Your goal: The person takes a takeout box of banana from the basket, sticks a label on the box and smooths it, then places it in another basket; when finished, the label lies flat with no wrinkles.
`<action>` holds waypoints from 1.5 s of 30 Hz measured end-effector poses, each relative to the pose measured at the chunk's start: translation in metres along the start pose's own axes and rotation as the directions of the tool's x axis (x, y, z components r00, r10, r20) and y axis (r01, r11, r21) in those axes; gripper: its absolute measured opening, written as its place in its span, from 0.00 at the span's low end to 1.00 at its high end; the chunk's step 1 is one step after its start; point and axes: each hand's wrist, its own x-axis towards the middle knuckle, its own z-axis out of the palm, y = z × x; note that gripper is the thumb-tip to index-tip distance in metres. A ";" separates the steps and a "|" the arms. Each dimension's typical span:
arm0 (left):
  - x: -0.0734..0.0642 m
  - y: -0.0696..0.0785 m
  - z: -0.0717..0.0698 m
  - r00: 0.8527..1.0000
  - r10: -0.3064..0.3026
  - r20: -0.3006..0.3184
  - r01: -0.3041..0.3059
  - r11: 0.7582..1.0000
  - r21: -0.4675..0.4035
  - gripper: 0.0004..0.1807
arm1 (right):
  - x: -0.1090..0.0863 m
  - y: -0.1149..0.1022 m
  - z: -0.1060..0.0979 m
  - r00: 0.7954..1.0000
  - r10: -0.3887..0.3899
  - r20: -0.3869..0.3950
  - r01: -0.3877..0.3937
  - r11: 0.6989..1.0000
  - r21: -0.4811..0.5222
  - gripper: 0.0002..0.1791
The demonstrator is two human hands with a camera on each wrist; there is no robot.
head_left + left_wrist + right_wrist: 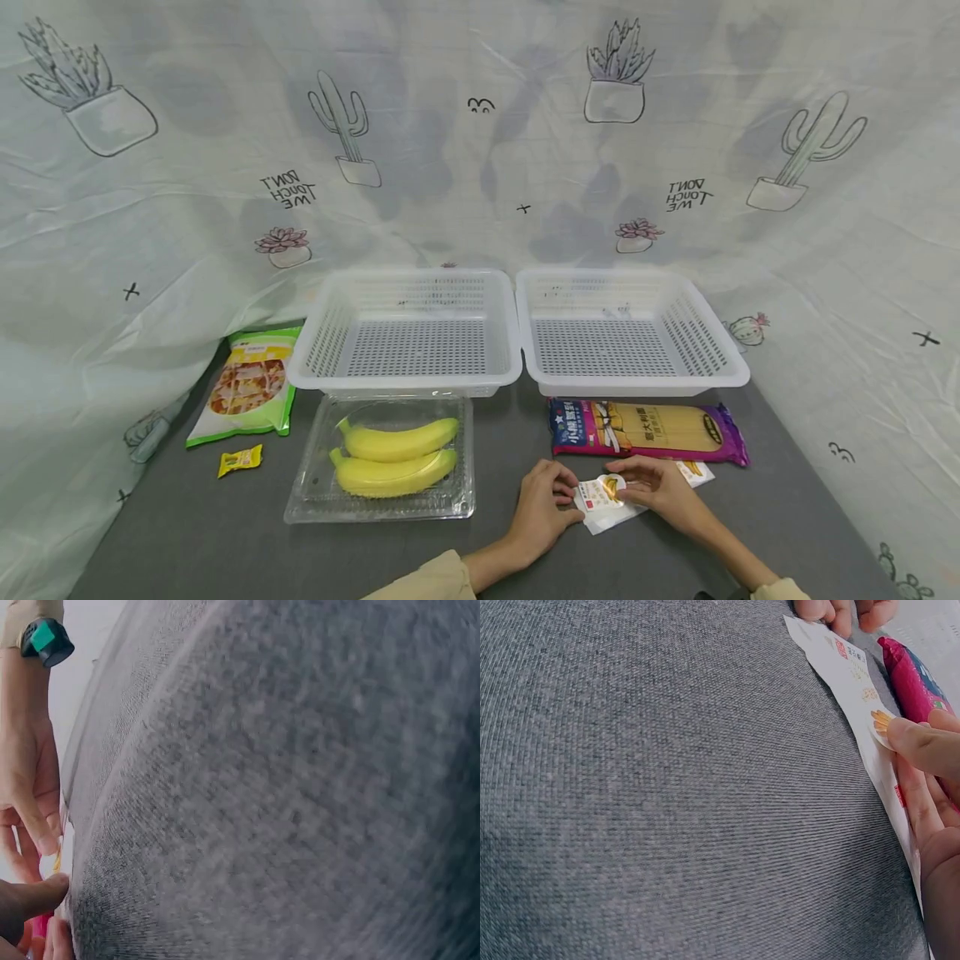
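A flat white packet [602,515] with red marks and yellow-orange pictures lies on the grey cloth, near the front right. My right hand [657,490] pinches its upper layer; in the right wrist view the thumb [904,736] rests beside the orange picture, with fingers under the edge. At the packet's left end is my left hand [542,510], fingers loosely bent, thumb and fingertips close to the corner. The left wrist view shows only part of the left hand, its thumb [51,889] near the white edge. Both hands partly cover the packet.
Just behind the packet lies a purple bag of spaghetti [660,429]. Two white plastic baskets [405,384] [645,384] stand at the back. Left of the hands, a clear plastic box [311,500] holds two bananas [397,475]. A green food bag [251,383] and small yellow packet [241,461] lie further left.
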 end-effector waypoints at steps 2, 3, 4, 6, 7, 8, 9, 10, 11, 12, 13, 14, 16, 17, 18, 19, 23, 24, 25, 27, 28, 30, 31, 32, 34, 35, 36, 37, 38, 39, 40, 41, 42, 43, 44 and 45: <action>0.000 0.001 0.000 1.000 0.000 0.003 0.000 1.000 -0.003 0.20 | 0.000 0.001 0.000 1.000 -0.003 -0.005 0.003 1.000 -0.005 0.15; 0.001 0.001 0.000 1.000 0.003 0.005 -0.003 1.000 0.000 0.19 | 0.000 0.001 0.000 1.000 0.004 -0.013 -0.004 1.000 -0.009 0.15; 0.001 0.001 0.000 1.000 0.003 0.006 -0.003 1.000 0.005 0.18 | -0.001 0.001 0.000 1.000 0.010 -0.019 -0.010 1.000 -0.013 0.14; 0.001 0.002 0.000 1.000 0.002 0.008 -0.002 1.000 0.022 0.16 | -0.002 0.001 0.000 1.000 0.011 -0.026 -0.012 1.000 -0.025 0.13; 0.001 0.002 0.000 1.000 -0.002 0.010 0.002 1.000 0.028 0.16 | -0.002 0.001 0.000 1.000 0.006 -0.031 -0.007 1.000 -0.026 0.12; 0.001 0.002 0.001 1.000 0.001 0.010 -0.001 0.999 0.034 0.16 | -0.003 0.001 0.001 0.999 0.003 -0.037 -0.004 1.000 -0.025 0.12; 0.001 0.002 0.001 1.000 -0.005 0.011 0.005 0.999 0.035 0.16 | -0.003 0.001 0.001 0.999 0.003 -0.044 -0.004 1.000 -0.026 0.11; 0.001 0.002 0.001 1.000 -0.012 0.011 0.011 0.999 0.038 0.16 | -0.004 0.001 0.001 0.999 -0.006 -0.046 0.005 1.000 -0.028 0.11; 0.001 0.002 0.001 1.000 -0.017 0.010 0.016 0.999 0.038 0.17 | -0.005 0.001 0.001 0.999 -0.011 -0.052 0.010 1.000 -0.025 0.10; 0.001 0.002 0.002 1.000 -0.021 0.010 0.021 0.999 0.038 0.17 | -0.005 0.001 0.001 0.998 -0.014 -0.059 0.013 1.000 -0.027 0.10; 0.001 0.001 0.002 1.000 -0.025 0.009 0.025 0.999 0.038 0.17 | -0.005 0.001 0.001 0.998 -0.019 -0.062 0.017 0.999 -0.027 0.09; 0.001 0.001 0.002 1.000 -0.028 0.008 0.028 0.999 0.037 0.17 | -0.006 0.001 0.001 0.998 -0.018 -0.065 0.016 1.000 -0.023 0.09; 0.001 0.001 0.002 0.999 -0.040 0.007 0.040 0.999 0.036 0.17 | -0.007 -0.001 0.001 0.998 -0.012 -0.069 0.011 1.000 -0.024 0.07; 0.000 0.002 0.002 0.999 -0.041 0.006 0.041 0.999 0.035 0.17 | -0.007 -0.001 0.001 0.998 -0.007 -0.070 0.005 1.000 -0.020 0.07; 0.000 0.001 0.002 0.999 -0.041 0.006 0.040 0.999 0.036 0.17 | -0.008 -0.002 0.001 0.998 -0.008 -0.063 0.007 1.000 -0.015 0.07; 0.000 0.002 0.001 0.999 -0.041 0.005 0.041 0.998 0.036 0.16 | -0.008 -0.002 0.001 0.998 -0.011 -0.056 0.011 1.000 -0.010 0.06; -0.001 0.002 0.001 0.999 -0.043 0.006 0.043 0.998 0.040 0.16 | -0.009 -0.003 0.001 0.999 -0.028 -0.027 0.027 1.000 -0.012 0.06; -0.001 0.002 0.001 0.999 -0.043 0.008 0.043 0.998 0.041 0.16 | -0.009 -0.002 0.002 0.999 -0.025 -0.025 0.025 1.000 -0.016 0.07; -0.001 0.002 0.001 0.999 -0.044 0.010 0.043 0.998 0.041 0.16 | -0.009 -0.002 0.002 0.999 -0.020 -0.026 0.019 0.999 -0.029 0.07; -0.001 0.002 0.001 0.999 -0.043 0.015 0.042 0.998 0.042 0.16 | -0.010 -0.002 0.002 0.999 0.002 -0.035 -0.003 0.999 -0.050 0.09; -0.001 0.002 0.001 0.999 -0.041 0.016 0.041 0.998 0.043 0.16 | -0.010 -0.002 0.002 0.999 0.010 -0.040 -0.013 0.998 -0.063 0.10; -0.001 0.001 0.002 0.999 -0.040 0.019 0.039 0.998 0.044 0.16 | -0.011 -0.004 0.001 0.998 0.028 -0.052 -0.032 0.996 -0.080 0.10; -0.001 0.001 0.002 0.999 -0.039 0.021 0.038 0.998 0.046 0.16 | -0.011 -0.006 0.001 0.998 0.032 -0.053 -0.037 0.996 -0.085 0.10; -0.001 0.001 0.002 0.999 -0.039 0.021 0.038 0.998 0.047 0.15 | -0.012 -0.007 0.001 0.997 0.043 -0.058 -0.047 0.995 -0.085 0.10; -0.001 0.002 0.002 0.999 -0.040 0.023 0.039 0.998 0.045 0.15 | -0.012 -0.011 0.000 0.996 0.059 -0.060 -0.063 0.995 -0.077 0.09; -0.001 0.002 0.002 0.999 -0.040 0.023 0.039 0.998 0.048 0.15 | -0.013 -0.014 0.000 0.996 0.066 -0.062 -0.070 0.995 -0.070 0.08; -0.001 0.002 0.002 0.999 -0.043 0.023 0.042 0.998 0.047 0.16 | -0.013 -0.017 0.000 0.994 0.080 -0.067 -0.084 0.995 -0.053 0.08; -0.001 0.003 0.001 0.999 -0.044 0.023 0.042 0.998 0.049 0.16 | -0.013 -0.019 0.000 0.993 0.091 -0.071 -0.094 0.995 -0.044 0.08; -0.001 0.003 0.001 0.999 -0.048 0.023 0.046 0.998 0.048 0.16 | -0.013 -0.022 0.000 0.993 0.091 -0.071 -0.094 0.995 -0.033 0.08; 0.000 0.004 0.000 0.998 -0.050 0.024 0.048 0.998 0.050 0.16 | -0.013 -0.025 0.000 0.992 0.097 -0.076 -0.098 0.995 -0.020 0.08; 0.000 0.004 0.000 0.998 -0.051 0.025 0.050 0.997 0.053 0.16 | -0.012 -0.027 -0.001 0.992 0.096 -0.079 -0.097 0.995 -0.010 0.08; 0.000 0.005 -0.001 0.998 -0.050 0.026 0.048 0.997 0.060 0.16 | -0.012 -0.029 -0.001 0.992 0.099 -0.084 -0.099 0.995 0.001 0.09; 0.000 0.006 -0.002 0.998 -0.048 0.027 0.046 0.997 0.068 0.17 | -0.011 -0.031 -0.001 0.990 0.109 -0.086 -0.108 0.994 0.008 0.09; 0.000 0.006 -0.003 0.999 -0.038 0.030 0.036 0.996 0.081 0.17 | -0.010 -0.032 -0.001 0.989 0.119 -0.083 -0.118 0.993 0.016 0.09; 0.001 0.007 -0.003 0.999 -0.032 0.034 0.028 0.995 0.097 0.18 | -0.009 -0.032 -0.001 0.986 0.140 -0.084 -0.138 0.990 0.030 0.10; 0.001 0.007 -0.004 0.999 -0.024 0.038 0.019 0.993 0.115 0.19 | -0.008 -0.032 0.000 0.982 0.168 -0.084 -0.164 0.985 0.046 0.11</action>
